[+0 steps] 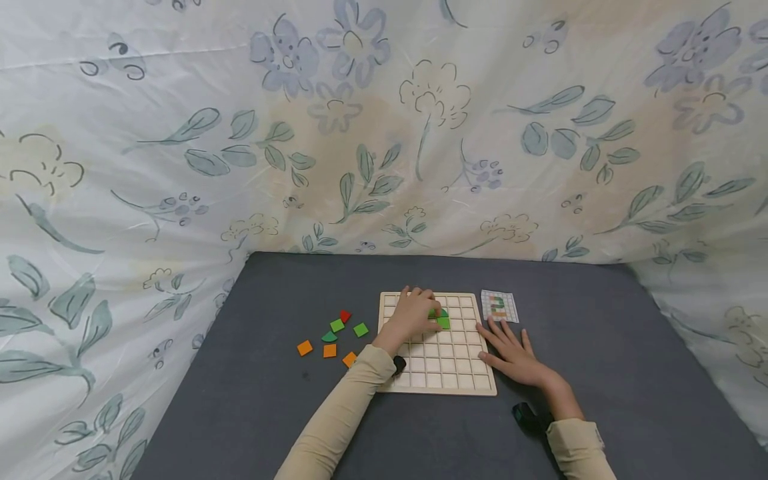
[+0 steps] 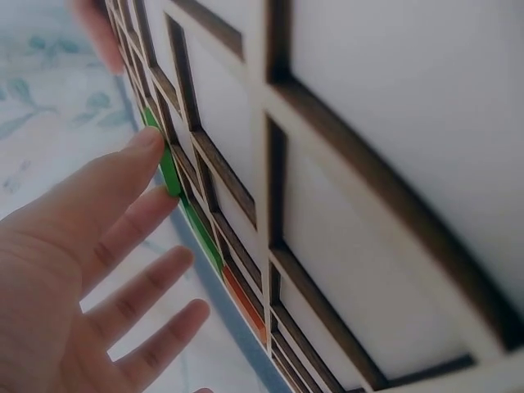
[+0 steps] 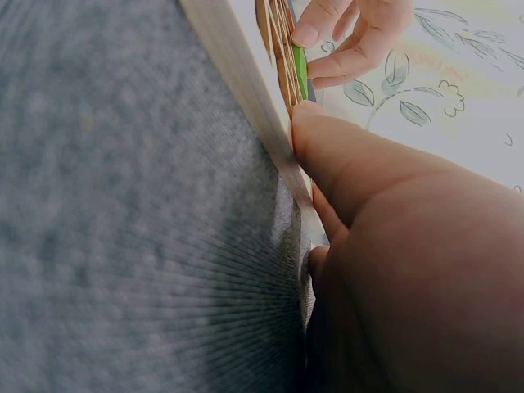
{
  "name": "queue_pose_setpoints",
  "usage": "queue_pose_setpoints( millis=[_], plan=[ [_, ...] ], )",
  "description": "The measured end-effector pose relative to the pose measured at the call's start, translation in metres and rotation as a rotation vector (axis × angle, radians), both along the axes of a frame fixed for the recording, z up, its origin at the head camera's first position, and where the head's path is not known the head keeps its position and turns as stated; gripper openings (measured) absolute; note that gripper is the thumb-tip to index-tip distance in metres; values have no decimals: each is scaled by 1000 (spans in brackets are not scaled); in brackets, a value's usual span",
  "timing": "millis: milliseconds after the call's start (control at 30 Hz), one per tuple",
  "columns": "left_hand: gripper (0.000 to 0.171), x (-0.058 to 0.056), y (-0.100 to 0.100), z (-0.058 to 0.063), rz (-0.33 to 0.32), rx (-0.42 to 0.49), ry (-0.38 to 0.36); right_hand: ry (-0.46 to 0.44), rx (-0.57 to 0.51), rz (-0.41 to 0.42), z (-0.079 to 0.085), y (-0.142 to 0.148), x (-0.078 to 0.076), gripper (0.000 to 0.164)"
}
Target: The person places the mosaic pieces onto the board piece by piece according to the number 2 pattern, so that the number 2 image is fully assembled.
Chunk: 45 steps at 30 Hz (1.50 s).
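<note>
A wooden grid board lies on the dark table. My left hand reaches over its upper half. In the left wrist view, the thumb and forefinger pinch a green tile at the board's cells, the other fingers spread. Beside it in the grid sit another green piece and an orange-red piece. From above, a light green square and a darker green piece show by the fingers. My right hand rests at the board's right edge, fingers spread, its thumb touching the rim.
Left of the board lie several loose pieces: orange squares, green squares, a dark green piece and a red one. A printed pattern card lies at the board's upper right. A flowered cloth hangs behind the table.
</note>
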<state>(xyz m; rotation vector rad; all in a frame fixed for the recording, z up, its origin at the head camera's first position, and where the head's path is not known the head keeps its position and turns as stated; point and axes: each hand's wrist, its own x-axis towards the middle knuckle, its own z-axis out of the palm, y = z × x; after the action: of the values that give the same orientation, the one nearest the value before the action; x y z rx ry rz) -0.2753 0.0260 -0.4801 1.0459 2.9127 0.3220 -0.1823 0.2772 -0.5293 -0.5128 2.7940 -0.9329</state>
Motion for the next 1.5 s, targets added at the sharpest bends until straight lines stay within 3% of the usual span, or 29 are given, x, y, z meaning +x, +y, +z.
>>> queue_pose_setpoints(
  millis=[500,1267,1500],
  plan=[
    [23,2,-1,4,-5,15,-13,1,-4,-4,0,0,0,64],
    [29,8,-26,5,67,47,-7,34,-33,11,-1,1,1,63],
    [28,11,-35,5,76,96,-21,8,-19,12,1,1,0,64]
  ],
)
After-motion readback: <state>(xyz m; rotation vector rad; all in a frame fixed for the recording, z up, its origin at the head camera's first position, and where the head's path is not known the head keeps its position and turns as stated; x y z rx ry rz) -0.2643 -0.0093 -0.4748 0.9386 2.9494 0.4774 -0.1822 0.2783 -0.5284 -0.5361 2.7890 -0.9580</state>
